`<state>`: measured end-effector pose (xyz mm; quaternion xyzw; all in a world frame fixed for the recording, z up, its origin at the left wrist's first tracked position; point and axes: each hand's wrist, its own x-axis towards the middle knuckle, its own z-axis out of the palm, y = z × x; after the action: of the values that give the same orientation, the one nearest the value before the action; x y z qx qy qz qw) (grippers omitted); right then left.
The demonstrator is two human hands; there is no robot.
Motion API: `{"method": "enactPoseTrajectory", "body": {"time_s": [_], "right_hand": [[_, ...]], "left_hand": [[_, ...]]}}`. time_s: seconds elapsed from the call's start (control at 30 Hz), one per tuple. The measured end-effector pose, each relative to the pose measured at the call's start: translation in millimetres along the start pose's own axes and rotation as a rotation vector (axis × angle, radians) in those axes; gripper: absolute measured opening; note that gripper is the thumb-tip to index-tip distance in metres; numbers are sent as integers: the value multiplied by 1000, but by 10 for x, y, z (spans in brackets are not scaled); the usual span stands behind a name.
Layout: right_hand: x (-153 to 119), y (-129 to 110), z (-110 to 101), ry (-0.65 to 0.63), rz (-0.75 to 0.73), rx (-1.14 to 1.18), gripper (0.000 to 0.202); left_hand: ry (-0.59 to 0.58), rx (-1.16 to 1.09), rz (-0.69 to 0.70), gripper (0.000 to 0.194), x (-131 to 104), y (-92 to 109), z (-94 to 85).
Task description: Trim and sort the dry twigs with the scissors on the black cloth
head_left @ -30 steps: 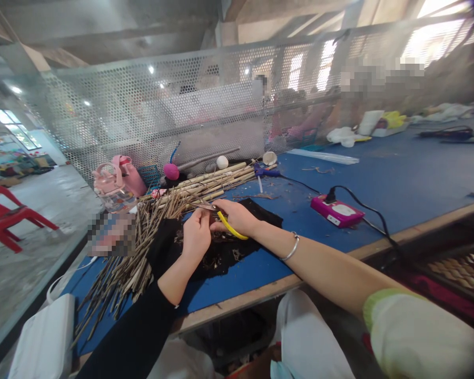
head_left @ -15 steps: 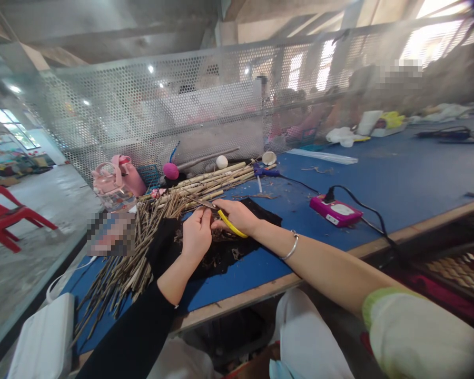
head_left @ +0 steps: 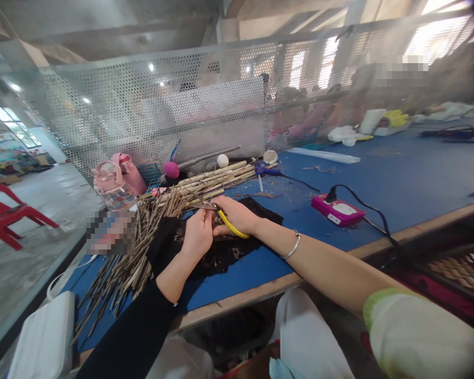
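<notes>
My right hand (head_left: 237, 216) is closed on yellow-handled scissors (head_left: 231, 225), whose metal blades point left over my left fingertips. Close against it, my left hand (head_left: 197, 231) has its fingers pinched together; what they hold is too small to make out. Both hands are above a black cloth (head_left: 217, 266) strewn with brown plant scraps. A large pile of thin dry sticks (head_left: 132, 268) lies left of the cloth, and thicker pale stalks (head_left: 217, 176) lie behind it.
A blue glue gun (head_left: 266, 171) and a magenta power strip (head_left: 337, 210) with cables lie to the right. Pink bottles (head_left: 130, 173), a pink ball (head_left: 171, 169) and a white ball (head_left: 222, 160) stand near the mesh screen. A white box (head_left: 43, 337) is at the near left.
The scissors' blades have tilted to lie flatter, and my left hand has shifted slightly to the right, its fingers more upright. The view has moved a little.
</notes>
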<state>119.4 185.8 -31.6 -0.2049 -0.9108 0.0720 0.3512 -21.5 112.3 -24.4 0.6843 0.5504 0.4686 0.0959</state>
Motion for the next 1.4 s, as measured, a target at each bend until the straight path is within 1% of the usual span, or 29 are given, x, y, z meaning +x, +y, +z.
{"method": "enactPoseTrajectory", "body": {"time_s": [0.13, 0.23, 0.43, 0.6, 0.77, 0.83, 0.9, 1.0, 1.13, 1.23, 1.4], "right_hand": [[-9, 14, -25, 13, 18, 20, 77], [-18, 19, -53, 20, 33, 50, 73], [-23, 10, -45, 20, 84, 121, 62], [-20, 24, -7, 0, 168, 153, 54], [-19, 18, -112, -32, 211, 195, 50], [-14, -24, -167, -10, 227, 261, 47], [-4, -77, -196, 55, 276, 371, 40], [15, -142, -176, 148, 365, 563, 31], [32, -173, -112, 149, 418, 744, 26], [37, -179, -98, 130, 458, 779, 23], [43, -186, -110, 160, 494, 748, 23]], "left_hand": [[5, -25, 39, 31, 2, 7, -18], [1, -3, 49, 31, 3, 9, -32], [14, 59, 9, 32, -15, 32, -37], [21, 40, -13, 34, -20, 13, -42], [22, 59, -105, 33, -8, -24, -68], [16, 64, -127, 32, -9, -25, -80], [-6, 61, -119, 32, -16, -18, -84], [-87, 65, -74, 30, -37, 0, -71], [-182, 94, -43, 26, -65, 30, -48], [-205, 100, -61, 26, -76, 47, -46], [-220, 69, -93, 27, -87, 61, -51]]}}
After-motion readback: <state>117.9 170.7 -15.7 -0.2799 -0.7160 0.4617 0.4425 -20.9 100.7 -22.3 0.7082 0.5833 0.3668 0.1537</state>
